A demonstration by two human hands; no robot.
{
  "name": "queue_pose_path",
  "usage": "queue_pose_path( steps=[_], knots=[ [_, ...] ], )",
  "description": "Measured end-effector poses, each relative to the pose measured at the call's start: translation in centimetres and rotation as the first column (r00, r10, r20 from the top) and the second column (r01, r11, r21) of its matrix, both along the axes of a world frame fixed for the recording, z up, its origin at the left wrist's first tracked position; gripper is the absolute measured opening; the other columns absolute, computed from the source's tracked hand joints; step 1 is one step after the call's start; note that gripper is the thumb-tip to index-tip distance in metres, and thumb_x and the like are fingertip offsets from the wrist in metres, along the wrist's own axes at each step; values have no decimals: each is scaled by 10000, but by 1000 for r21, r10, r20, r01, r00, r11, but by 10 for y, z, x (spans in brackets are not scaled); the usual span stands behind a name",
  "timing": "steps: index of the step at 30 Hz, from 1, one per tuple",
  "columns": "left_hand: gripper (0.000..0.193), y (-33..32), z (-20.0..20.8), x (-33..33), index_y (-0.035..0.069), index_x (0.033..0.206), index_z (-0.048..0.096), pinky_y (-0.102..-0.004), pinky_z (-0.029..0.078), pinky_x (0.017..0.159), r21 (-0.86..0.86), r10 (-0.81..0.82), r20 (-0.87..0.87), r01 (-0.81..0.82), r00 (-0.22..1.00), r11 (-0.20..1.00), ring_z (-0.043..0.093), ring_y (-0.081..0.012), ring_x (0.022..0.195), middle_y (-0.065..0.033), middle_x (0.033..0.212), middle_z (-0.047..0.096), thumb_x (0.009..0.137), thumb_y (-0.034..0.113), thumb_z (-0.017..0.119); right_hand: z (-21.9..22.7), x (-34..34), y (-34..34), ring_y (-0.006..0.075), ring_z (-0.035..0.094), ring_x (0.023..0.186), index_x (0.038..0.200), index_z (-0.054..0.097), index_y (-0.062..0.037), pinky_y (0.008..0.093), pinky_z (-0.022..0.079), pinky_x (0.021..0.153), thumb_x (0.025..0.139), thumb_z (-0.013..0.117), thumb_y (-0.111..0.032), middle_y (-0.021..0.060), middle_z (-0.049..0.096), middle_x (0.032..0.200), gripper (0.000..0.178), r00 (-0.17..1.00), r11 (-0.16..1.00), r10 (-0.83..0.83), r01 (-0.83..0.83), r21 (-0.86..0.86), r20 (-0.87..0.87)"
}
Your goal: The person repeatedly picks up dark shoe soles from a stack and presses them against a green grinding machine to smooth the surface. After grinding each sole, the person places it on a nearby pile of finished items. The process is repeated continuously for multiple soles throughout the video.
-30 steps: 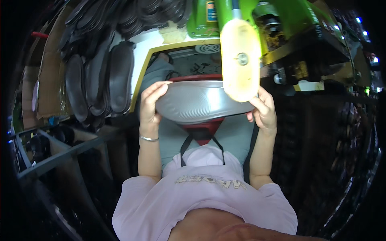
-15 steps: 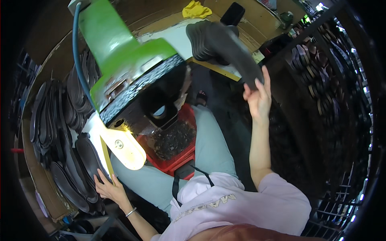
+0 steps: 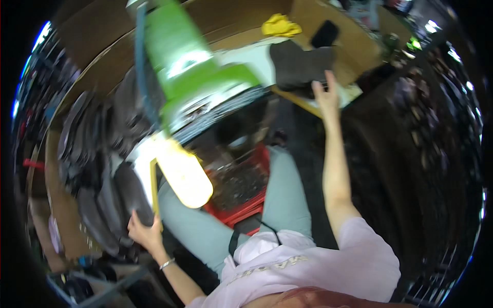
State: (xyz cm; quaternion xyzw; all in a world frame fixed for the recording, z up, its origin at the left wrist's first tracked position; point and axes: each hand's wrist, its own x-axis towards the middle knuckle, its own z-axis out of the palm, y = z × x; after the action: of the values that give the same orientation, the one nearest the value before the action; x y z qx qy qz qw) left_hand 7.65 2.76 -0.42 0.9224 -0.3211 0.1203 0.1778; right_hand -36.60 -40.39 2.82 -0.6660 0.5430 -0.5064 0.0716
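Note:
At the lower left, my left hand (image 3: 146, 232) has its thumb and fingers around the near end of a dark grey shoe sole (image 3: 132, 187), which lies at the edge of the left-hand pile. Over to the right, my right arm reaches forward. My right hand (image 3: 327, 97) is open, its fingers stretched and apart, at the near edge of a stack of dark soles (image 3: 298, 64) on the white tabletop. Between the arms stands a green machine (image 3: 177, 56) with a bright yellow-white lamp arm (image 3: 187, 177). Motion blurs the picture.
Piled dark soles (image 3: 84, 133) fill the left side, inside cardboard walls (image 3: 54, 190). Below the machine is a red basket (image 3: 267, 159) of dark scraps, between my legs. A yellow cloth (image 3: 281, 25) and a black object (image 3: 325, 34) lie at the back. Racks (image 3: 426, 118) stand right.
My right hand has moved forward and let go of the sole it held, which now lies on the stack. My left hand has closed around the near end of a sole. The whole view has shifted.

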Motion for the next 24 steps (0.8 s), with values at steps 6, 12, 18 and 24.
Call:
queue_pose_path(
  steps=[6,12,18,24],
  knots=[
    [544,-1,69,-32,61,1077,644,-363,430,930,-381,-311,-377,160,872,910,538,-273,1063,-135,1124,566,571,144,825,-14,46,138,19,408,442,1278,501,-58,195,354,424,942,569,-200,-40,460,545,371,873,796,222,-420,436,434],
    [525,-19,78,-89,52,953,690,-375,443,915,-542,-758,-505,532,412,650,562,-271,1064,-149,1168,583,480,165,889,-52,102,231,227,654,875,1287,452,49,338,542,786,906,606,-306,184,616,1100,542,171,130,-89,-975,182,981],
    [895,-83,24,-154,-41,1326,380,-376,370,1031,-899,-922,-386,-218,-21,381,490,-245,1184,-142,1299,475,598,156,862,-58,40,254,194,620,973,1193,545,45,313,478,905,728,733,-8,124,641,1079,504,388,305,-120,-862,406,914],
    [253,-130,5,-227,-33,1049,637,-248,488,782,-812,-820,-572,-128,-22,570,591,-105,838,-69,953,662,824,72,687,-84,14,310,197,551,1099,1213,514,29,330,437,963,695,738,68,109,563,1195,565,371,306,-165,-862,405,914]
  ],
)
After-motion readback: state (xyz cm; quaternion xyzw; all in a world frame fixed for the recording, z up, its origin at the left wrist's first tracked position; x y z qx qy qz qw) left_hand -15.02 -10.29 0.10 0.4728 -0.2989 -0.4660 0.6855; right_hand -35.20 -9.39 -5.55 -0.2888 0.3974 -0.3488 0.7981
